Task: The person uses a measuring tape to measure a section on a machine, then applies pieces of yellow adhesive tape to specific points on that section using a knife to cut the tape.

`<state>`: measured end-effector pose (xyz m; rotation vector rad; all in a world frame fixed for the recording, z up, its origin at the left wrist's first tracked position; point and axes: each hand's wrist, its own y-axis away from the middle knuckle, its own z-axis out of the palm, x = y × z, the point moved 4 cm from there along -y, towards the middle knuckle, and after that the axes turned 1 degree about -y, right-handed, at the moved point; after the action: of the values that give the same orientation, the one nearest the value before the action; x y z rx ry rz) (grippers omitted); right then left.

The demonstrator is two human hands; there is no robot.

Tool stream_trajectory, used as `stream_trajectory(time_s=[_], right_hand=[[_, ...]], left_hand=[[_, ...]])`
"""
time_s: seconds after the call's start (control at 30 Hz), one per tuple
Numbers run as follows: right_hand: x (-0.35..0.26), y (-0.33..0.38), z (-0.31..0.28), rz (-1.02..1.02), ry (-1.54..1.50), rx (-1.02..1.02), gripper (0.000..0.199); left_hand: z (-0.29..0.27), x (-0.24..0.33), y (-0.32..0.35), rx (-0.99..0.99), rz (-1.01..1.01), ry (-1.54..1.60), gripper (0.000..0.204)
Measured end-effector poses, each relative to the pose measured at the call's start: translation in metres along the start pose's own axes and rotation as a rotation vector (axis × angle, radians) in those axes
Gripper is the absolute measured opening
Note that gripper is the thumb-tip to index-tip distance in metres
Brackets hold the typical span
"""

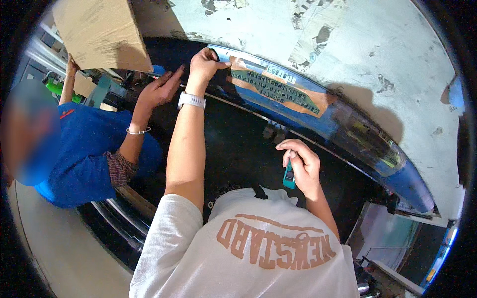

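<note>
My left hand (202,65), with a pale watch band (192,101) at its wrist, reaches to the rim of a large whitish surface. Its fingers are pinched together by a small dark curved piece, too unclear to name. Close to that hand runs a long dark strip (293,107), bearing brown and blue printed patches. My right hand (304,166) is held lower, apart from the strip, with its fingers curled round a teal box cutter (289,178). I cannot see whether the blade is out.
To my left a co-worker in a blue shirt (94,149) steadies a cardboard sheet (99,35) with one hand. That person's other hand (161,89) is beside my left wrist. The whitish surface (357,44) carries torn residue. Metal rails (117,218) lie at lower left.
</note>
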<state>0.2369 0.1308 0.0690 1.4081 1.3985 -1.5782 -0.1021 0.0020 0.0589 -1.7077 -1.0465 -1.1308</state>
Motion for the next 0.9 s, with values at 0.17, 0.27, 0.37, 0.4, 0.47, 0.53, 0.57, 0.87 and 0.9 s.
stream_trajectory(time_s=[0.17, 0.27, 0.37, 0.4, 0.47, 0.53, 0.57, 0.87, 0.9], right_hand=[[-0.004, 0.025, -0.012, -0.03, -0.049, -0.003, 0.023], [0.007, 0.037, -0.019, 0.021, -0.028, -0.009, 0.022], [0.007, 0.047, -0.024, 0.046, -0.011, -0.069, 0.02], [0.007, 0.05, -0.027, 0.066, -0.006, -0.076, 0.02], [0.011, 0.056, -0.035, 0.106, 0.013, -0.088, 0.021], [0.016, 0.062, -0.044, 0.096, 0.012, -0.098, 0.024], [0.024, 0.067, -0.049, 0.099, 0.026, -0.1, 0.024], [0.007, 0.065, -0.08, 0.175, 0.131, -0.054, 0.023], [0.002, 0.065, -0.081, 0.156, 0.109, -0.046, 0.023]], left_hand=[[-0.034, -0.023, -0.002, 0.363, -0.014, 0.032, 0.011], [-0.001, 0.015, 0.037, 0.591, 0.241, -0.191, 0.017], [0.026, 0.029, 0.067, 0.775, 0.288, -0.221, 0.023], [0.036, 0.032, 0.072, 0.825, 0.248, -0.205, 0.026], [0.059, 0.032, 0.071, 0.875, 0.295, -0.206, 0.039], [0.073, 0.032, 0.064, 0.936, 0.366, -0.294, 0.048], [0.077, 0.024, 0.06, 0.86, 0.348, -0.435, 0.055], [0.068, -0.004, 0.057, 0.747, 0.343, -0.424, 0.062], [0.058, -0.035, 0.058, 0.714, 0.19, -0.366, 0.061]])
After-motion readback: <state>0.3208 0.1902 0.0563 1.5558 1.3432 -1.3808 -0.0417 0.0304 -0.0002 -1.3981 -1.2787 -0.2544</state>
